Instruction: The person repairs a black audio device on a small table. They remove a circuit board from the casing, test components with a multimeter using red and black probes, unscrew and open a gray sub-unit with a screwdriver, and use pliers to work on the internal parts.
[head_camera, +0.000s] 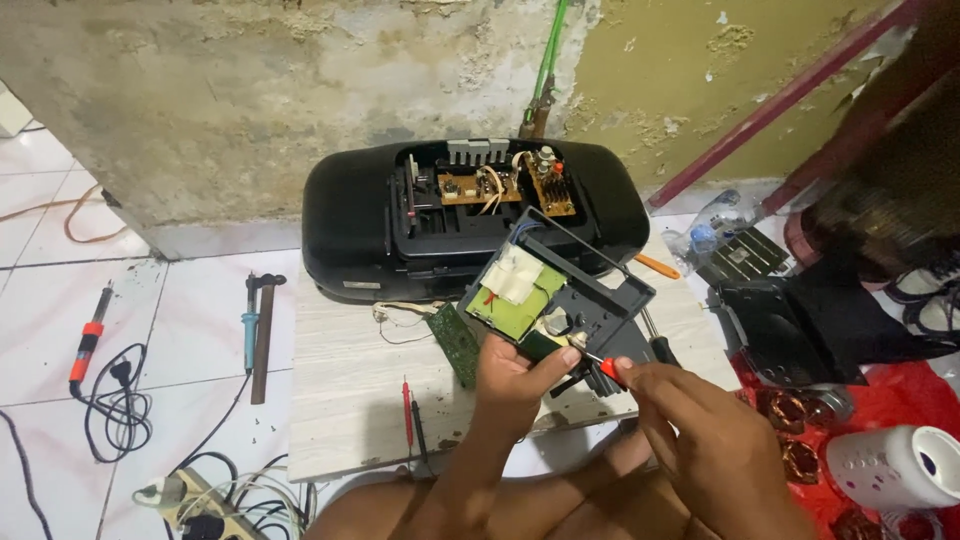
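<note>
My left hand (510, 378) grips the lower edge of a dark grey plastic module (560, 290) with a green circuit board and pale tape on it, tilted up above a wooden board. My right hand (690, 410) pinches a small red-handled screwdriver (600, 364) whose tip touches the module near my left thumb. Behind stands an opened black radio case (350, 230) with brown circuit boards and wires exposed on top.
A wooden board (350, 380) carries a loose green circuit board (455, 342) and red and black probes (410, 410). On the tiled floor at left lie soldering irons (88, 340), a hammer (262, 335), cables and a power strip. Black parts, copper coils and a white object sit at right.
</note>
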